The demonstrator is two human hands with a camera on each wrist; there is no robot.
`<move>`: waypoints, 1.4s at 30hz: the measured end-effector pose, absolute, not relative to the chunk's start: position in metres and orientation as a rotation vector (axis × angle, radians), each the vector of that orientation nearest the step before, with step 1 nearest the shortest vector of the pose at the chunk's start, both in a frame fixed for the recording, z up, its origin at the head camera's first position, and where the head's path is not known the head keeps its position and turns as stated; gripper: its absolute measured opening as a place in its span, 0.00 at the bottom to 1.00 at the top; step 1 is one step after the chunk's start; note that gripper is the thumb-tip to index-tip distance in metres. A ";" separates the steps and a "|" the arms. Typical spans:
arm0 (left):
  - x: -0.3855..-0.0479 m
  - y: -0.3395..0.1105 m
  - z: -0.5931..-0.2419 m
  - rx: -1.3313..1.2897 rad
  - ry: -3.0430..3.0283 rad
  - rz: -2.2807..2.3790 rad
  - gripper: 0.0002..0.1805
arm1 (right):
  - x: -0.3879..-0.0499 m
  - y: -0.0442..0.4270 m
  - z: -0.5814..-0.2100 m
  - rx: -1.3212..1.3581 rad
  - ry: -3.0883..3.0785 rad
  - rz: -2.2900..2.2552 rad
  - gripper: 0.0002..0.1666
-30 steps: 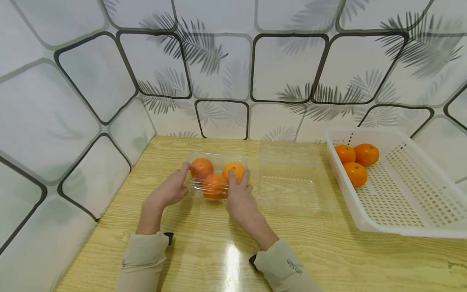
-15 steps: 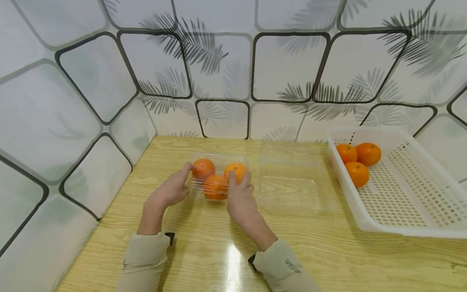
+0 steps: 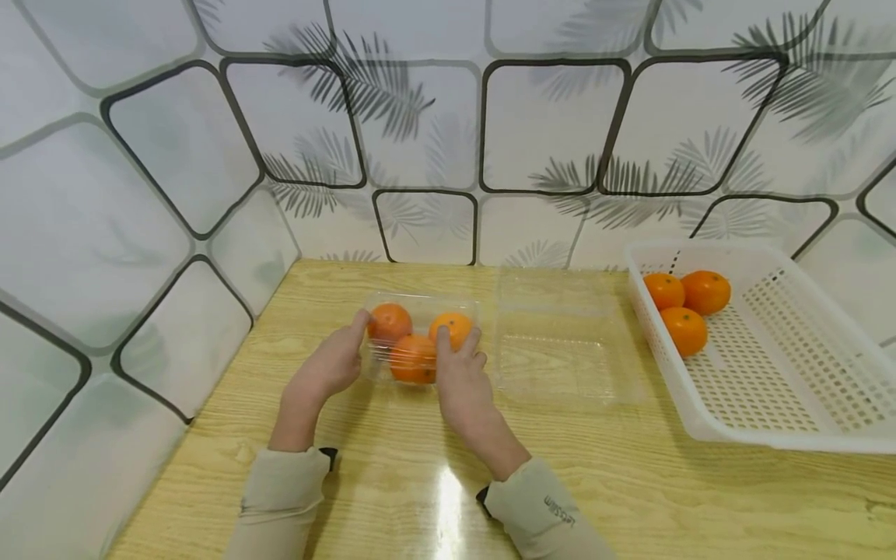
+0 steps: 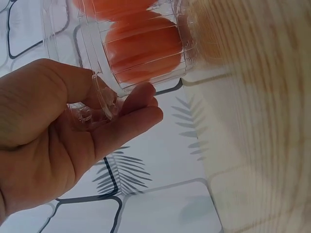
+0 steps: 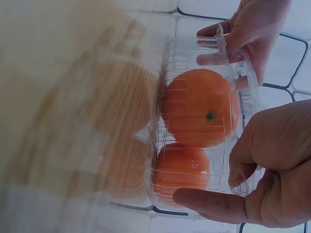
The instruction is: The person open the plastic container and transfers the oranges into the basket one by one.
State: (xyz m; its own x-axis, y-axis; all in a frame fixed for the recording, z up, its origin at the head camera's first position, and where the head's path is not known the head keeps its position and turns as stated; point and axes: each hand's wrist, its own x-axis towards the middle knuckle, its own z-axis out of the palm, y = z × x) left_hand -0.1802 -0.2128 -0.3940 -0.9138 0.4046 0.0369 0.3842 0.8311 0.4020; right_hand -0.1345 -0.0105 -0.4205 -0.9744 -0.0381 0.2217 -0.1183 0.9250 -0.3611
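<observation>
A clear plastic clamshell box [image 3: 424, 298] sits on the left part of the table with three oranges inside: one at the left [image 3: 390, 322], another at the front [image 3: 414, 359], a third at the right [image 3: 455, 323]. My left hand [image 3: 330, 364] pinches the box's left end; the left wrist view shows thumb and fingers around a tab on its plastic edge [image 4: 104, 99]. At the right end, my right hand [image 3: 463, 389] grips the box edge, thumb on one side and curled fingers on the other [image 5: 262, 179]. Whether the lid is fully pressed down, I cannot tell.
Just right of the held box lies a second clear box [image 3: 553, 350], its lid folded back. A white perforated basket [image 3: 798, 443] stands at the far right with three oranges [image 3: 684, 331] in its left corner. Patterned walls [image 3: 427, 225] rise behind and at the left.
</observation>
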 end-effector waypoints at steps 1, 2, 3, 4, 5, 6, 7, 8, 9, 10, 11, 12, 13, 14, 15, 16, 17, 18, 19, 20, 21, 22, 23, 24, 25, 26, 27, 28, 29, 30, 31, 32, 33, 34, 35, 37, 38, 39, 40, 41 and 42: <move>-0.180 -0.213 -0.394 0.636 2.961 0.630 0.25 | -0.134 -0.010 -0.420 0.119 -2.873 0.562 0.34; -0.180 -0.213 -0.393 0.635 2.959 0.631 0.25 | -0.134 -0.010 -0.420 0.118 -2.877 0.562 0.34; -0.180 -0.213 -0.393 0.634 2.957 0.637 0.26 | -0.134 -0.009 -0.419 0.117 -2.886 0.567 0.34; -0.181 -0.214 -0.393 0.631 2.957 0.649 0.27 | -0.134 -0.009 -0.418 0.114 -2.894 0.570 0.34; -0.181 -0.215 -0.393 0.613 2.947 0.669 0.29 | -0.134 -0.008 -0.417 0.114 -2.901 0.574 0.34; -0.182 -0.217 -0.394 0.605 2.942 0.689 0.31 | -0.134 -0.007 -0.416 0.114 -2.910 0.580 0.35; -0.182 -0.219 -0.395 0.596 2.932 0.720 0.32 | -0.134 -0.006 -0.415 0.117 -2.916 0.592 0.35; -0.183 -0.221 -0.395 0.590 2.916 0.756 0.34 | -0.134 -0.005 -0.415 0.122 -2.923 0.599 0.35; -0.184 -0.224 -0.396 0.575 2.894 0.803 0.36 | -0.134 -0.004 -0.414 0.129 -2.930 0.610 0.36; -0.185 -0.227 -0.398 0.558 2.864 0.853 0.39 | -0.134 -0.003 -0.413 0.136 -2.934 0.621 0.36; -0.186 -0.229 -0.399 0.541 2.829 0.901 0.41 | -0.134 -0.003 -0.413 0.142 -2.937 0.630 0.36; -0.186 -0.232 -0.400 0.533 2.797 0.946 0.43 | -0.134 -0.002 -0.412 0.145 -2.943 0.639 0.37; -0.187 -0.235 -0.400 0.511 2.752 1.000 0.44 | -0.134 -0.001 -0.412 0.146 -2.950 0.645 0.37; -0.188 -0.237 -0.401 0.489 2.711 1.040 0.46 | -0.134 -0.001 -0.411 0.147 -2.957 0.648 0.38; -0.188 -0.240 -0.403 0.467 2.677 1.071 0.46 | -0.134 -0.001 -0.410 0.147 -2.964 0.651 0.39; -0.189 -0.242 -0.403 0.459 2.653 1.084 0.46 | -0.134 0.000 -0.410 0.148 -2.965 0.656 0.39; -0.189 -0.244 -0.405 0.456 2.639 1.089 0.46 | -0.134 0.000 -0.409 0.148 -2.968 0.658 0.39; -0.190 -0.246 -0.406 0.458 2.628 1.089 0.45 | -0.134 0.001 -0.408 0.149 -2.973 0.659 0.39; -0.190 -0.248 -0.407 0.465 2.617 1.092 0.44 | -0.133 0.001 -0.407 0.151 -2.977 0.659 0.38; -0.191 -0.250 -0.408 0.478 2.607 1.094 0.43 | -0.133 0.001 -0.406 0.151 -2.982 0.655 0.38; -0.191 -0.251 -0.409 0.490 2.595 1.101 0.41 | -0.133 0.001 -0.405 0.152 -2.990 0.650 0.37; -0.191 -0.253 -0.411 0.501 2.579 1.117 0.40 | -0.132 0.002 -0.404 0.153 -2.998 0.638 0.36; -0.192 -0.254 -0.412 0.508 2.562 1.138 0.40 | -0.132 0.002 -0.403 0.153 -3.010 0.623 0.36; -0.192 -0.256 -0.413 0.519 2.543 1.161 0.39 | -0.132 0.003 -0.401 0.153 -3.022 0.611 0.36; -0.192 -0.257 -0.413 0.528 2.524 1.184 0.39 | -0.132 0.003 -0.400 0.154 -3.032 0.604 0.36; -0.192 -0.259 -0.414 0.536 2.507 1.201 0.39 | -0.131 0.004 -0.398 0.154 -3.039 0.594 0.36; -0.192 -0.260 -0.414 0.536 2.495 1.211 0.39 | -0.131 0.005 -0.396 0.157 -3.043 0.588 0.36; -0.192 -0.261 -0.415 0.535 2.486 1.217 0.39 | -0.131 0.005 -0.395 0.159 -3.043 0.580 0.36; -0.192 -0.263 -0.415 0.537 2.483 1.217 0.39 | -0.131 0.006 -0.393 0.165 -3.039 0.578 0.36; -0.192 -0.264 -0.415 0.535 2.475 1.220 0.39 | -0.131 0.007 -0.392 0.178 -3.030 0.579 0.36; -0.192 -0.264 -0.415 0.531 2.466 1.223 0.39 | -0.131 0.009 -0.390 0.192 -3.017 0.588 0.36; -0.191 -0.265 -0.415 0.531 2.454 1.227 0.39 | -0.131 0.010 -0.389 0.205 -3.003 0.598 0.36; -0.191 -0.266 -0.415 0.533 2.444 1.233 0.39 | -0.131 0.012 -0.388 0.216 -2.992 0.618 0.36; -0.191 -0.267 -0.415 0.536 2.436 1.236 0.39 | -0.132 0.013 -0.388 0.228 -2.979 0.635 0.36; -0.191 -0.267 -0.416 0.540 2.424 1.244 0.39 | -0.133 0.015 -0.388 0.237 -2.963 0.673 0.36; -0.190 -0.269 -0.416 0.543 2.398 1.261 0.39 | -0.136 0.019 -0.386 0.242 -2.927 0.803 0.35; -0.190 -0.269 -0.416 0.549 2.386 1.265 0.39 | -0.137 0.021 -0.386 0.241 -2.907 0.887 0.34; -0.190 -0.270 -0.416 0.546 2.376 1.271 0.39 | -0.138 0.023 -0.385 0.238 -2.880 0.976 0.34; -0.189 -0.270 -0.415 0.541 2.368 1.272 0.39 | -0.140 0.025 -0.384 0.237 -2.843 1.054 0.34; -0.189 -0.270 -0.415 0.537 2.358 1.277 0.39 | -0.141 0.028 -0.383 0.236 -2.799 1.142 0.34; -0.189 -0.271 -0.414 0.535 2.351 1.275 0.39 | -0.142 0.030 -0.382 0.240 -2.754 1.233 0.34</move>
State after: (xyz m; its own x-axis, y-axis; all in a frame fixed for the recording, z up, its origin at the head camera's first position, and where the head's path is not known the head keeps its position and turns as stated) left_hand -0.1888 -0.2708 -0.4144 -0.8420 0.5118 -0.1708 0.1359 0.5075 0.8509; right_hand -0.1422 0.0299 -0.3820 -0.9809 -0.0975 0.1682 -0.1904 0.6566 -0.7298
